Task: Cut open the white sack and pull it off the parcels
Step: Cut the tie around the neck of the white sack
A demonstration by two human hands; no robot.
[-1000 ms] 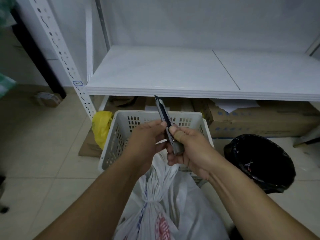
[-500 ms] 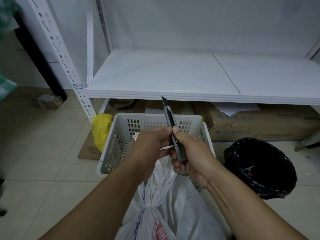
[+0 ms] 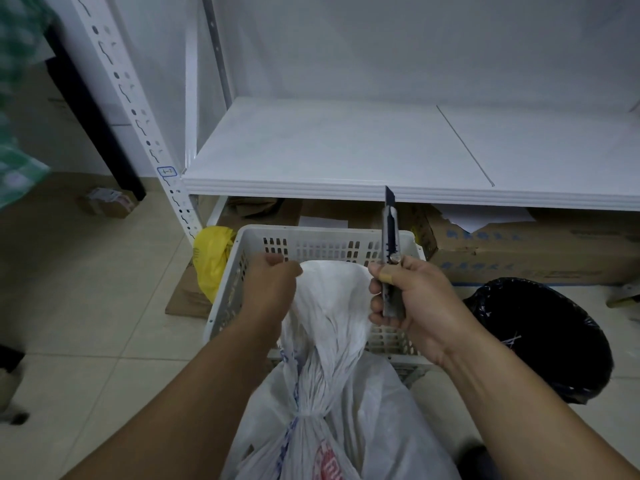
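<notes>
- The white sack (image 3: 332, 393) is standing on the floor just in front of the basket (image 3: 242, 271), its gathered neck reaching up over the near rim of the basket.
- A tie (image 3: 308, 412) is cinching the neck below the hands; the sack is not yet cut.
- The left hand (image 3: 268, 292) is gripping the loose top of the neck over the left part of the basket, fingers closed on the cloth and pulling it upward.
- The right hand (image 3: 412, 299) is clenching the knife (image 3: 390, 251) over the right part of the basket, blade out and pointing up, clear of the sack.
- The two hands are sitting apart, with the neck between them.
- Step in hand, as judged: readying the cut, with the neck tensioned.
- The next move is calling for turning the blade toward the taut cloth near the tie, edge away from the left fingers.
- The parcels are hidden inside the sack.
</notes>
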